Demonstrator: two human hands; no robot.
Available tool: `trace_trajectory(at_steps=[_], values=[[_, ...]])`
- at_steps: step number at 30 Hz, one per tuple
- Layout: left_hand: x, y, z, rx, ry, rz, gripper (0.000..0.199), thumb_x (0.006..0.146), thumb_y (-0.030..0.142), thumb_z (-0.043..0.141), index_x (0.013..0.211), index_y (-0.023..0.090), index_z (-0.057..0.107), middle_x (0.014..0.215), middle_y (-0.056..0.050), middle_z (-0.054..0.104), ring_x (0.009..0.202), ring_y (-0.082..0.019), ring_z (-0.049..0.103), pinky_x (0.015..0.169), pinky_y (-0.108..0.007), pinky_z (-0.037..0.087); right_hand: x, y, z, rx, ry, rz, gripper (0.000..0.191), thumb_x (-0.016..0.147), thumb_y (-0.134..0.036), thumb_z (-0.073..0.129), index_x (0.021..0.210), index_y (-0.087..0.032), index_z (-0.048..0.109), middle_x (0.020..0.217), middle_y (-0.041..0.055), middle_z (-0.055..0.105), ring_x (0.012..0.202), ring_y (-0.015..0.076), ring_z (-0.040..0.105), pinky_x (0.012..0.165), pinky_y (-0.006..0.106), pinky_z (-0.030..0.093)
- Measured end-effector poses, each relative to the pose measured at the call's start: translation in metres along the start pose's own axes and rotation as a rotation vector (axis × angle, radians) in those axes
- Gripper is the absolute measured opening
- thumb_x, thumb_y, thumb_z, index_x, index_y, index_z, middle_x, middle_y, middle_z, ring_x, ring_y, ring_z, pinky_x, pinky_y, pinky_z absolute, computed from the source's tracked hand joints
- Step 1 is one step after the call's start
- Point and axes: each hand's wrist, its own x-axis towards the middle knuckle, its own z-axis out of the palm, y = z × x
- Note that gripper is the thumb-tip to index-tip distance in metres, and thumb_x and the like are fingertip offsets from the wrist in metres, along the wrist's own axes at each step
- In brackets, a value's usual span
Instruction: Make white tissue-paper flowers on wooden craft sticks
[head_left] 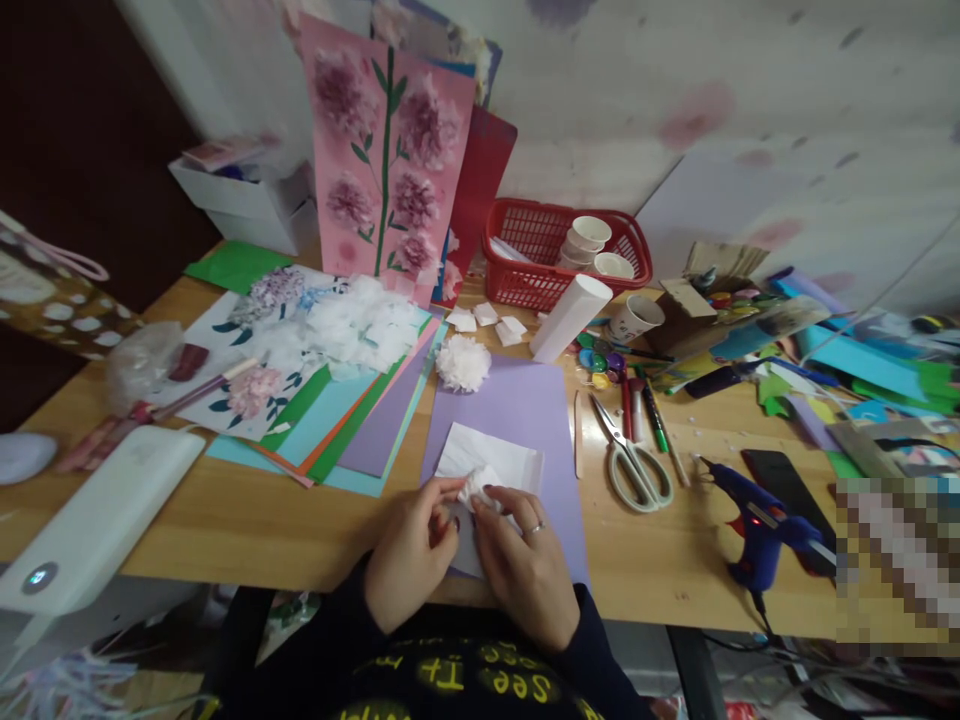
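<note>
Near the table's front edge, my left hand (pixel 418 548) pinches the left side of a small crumpled white tissue piece (pixel 477 486). The fingers of my right hand (pixel 523 550), which wears a ring, close on its right side. Under the tissue lies a folded white paper (pixel 480 448) on a purple sheet (pixel 517 395). A fluffy white paper flower (pixel 463 363) rests at the top left corner of the purple sheet. My palms hide the lower part of the white paper.
Scissors (pixel 634 470) and a blue glue gun (pixel 765 525) lie to the right, a white device (pixel 105 510) to the left. Behind stand a white roll (pixel 570 318), a red basket (pixel 525 283) and a pink flower picture (pixel 337 150). Coloured sheets (pixel 382 425) lie left of centre.
</note>
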Motion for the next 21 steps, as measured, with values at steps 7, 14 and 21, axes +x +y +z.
trace_trajectory(at_steps=[7,14,21], values=[[-0.001,0.013,-0.012,0.273,-0.039,0.132,0.039,0.074,0.009,0.046,0.108,0.019,0.063,0.091,-0.005,0.062,0.059,-0.011,0.056,0.057,-0.024,0.050,-0.005,0.001,0.000,-0.009,-0.023,-0.026,0.036,0.083,-0.005,0.051,0.116,-0.015,0.060,0.107,0.0143,0.064,0.097,0.0241,0.057,0.082,0.042,0.056],[0.024,0.005,-0.015,0.493,0.273,0.164,0.026,0.081,0.022,0.053,0.105,0.015,0.060,0.086,-0.006,0.061,0.065,-0.017,0.059,0.065,-0.031,0.051,-0.009,0.006,0.001,-0.013,-0.060,-0.062,0.038,0.083,-0.003,0.051,0.118,-0.015,0.059,0.111,0.0134,0.064,0.100,0.0239,0.057,0.085,0.041,0.054],[0.061,0.011,-0.010,0.608,0.263,0.183,0.004,0.076,0.017,0.058,0.073,0.018,0.056,0.076,-0.003,0.060,0.068,-0.016,0.059,0.065,-0.028,0.047,-0.014,0.007,-0.002,-0.039,-0.075,-0.052,0.034,0.085,-0.006,0.048,0.117,-0.014,0.055,0.114,0.0132,0.065,0.103,0.0239,0.058,0.085,0.044,0.049]])
